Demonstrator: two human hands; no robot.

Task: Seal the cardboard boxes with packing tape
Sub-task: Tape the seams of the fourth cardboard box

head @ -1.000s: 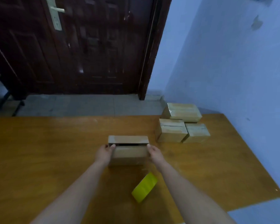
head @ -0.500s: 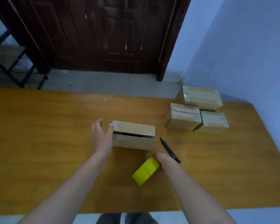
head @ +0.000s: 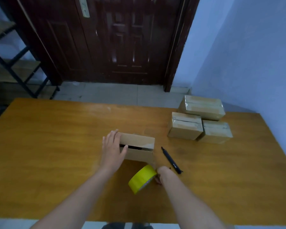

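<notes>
A small cardboard box (head: 139,146) lies in the middle of the wooden table (head: 56,146), with a dark gap showing between its flaps. My left hand (head: 112,147) rests flat against the box's left end, fingers straight. A yellow roll of packing tape (head: 141,178) stands on edge just in front of the box. My right hand (head: 160,176) is at the roll's right side; its fingers are mostly hidden behind the wrist and the roll, so the grip is unclear.
A black marker (head: 171,160) lies right of the box. Three taped cardboard boxes (head: 200,123) are grouped at the table's far right by the blue wall. A dark door and a metal shelf frame (head: 20,68) stand beyond the table.
My right hand left the box's right end and dropped to the tape roll. My left hand shifted onto the box's left end. The view tilted down, bringing the marker into sight.
</notes>
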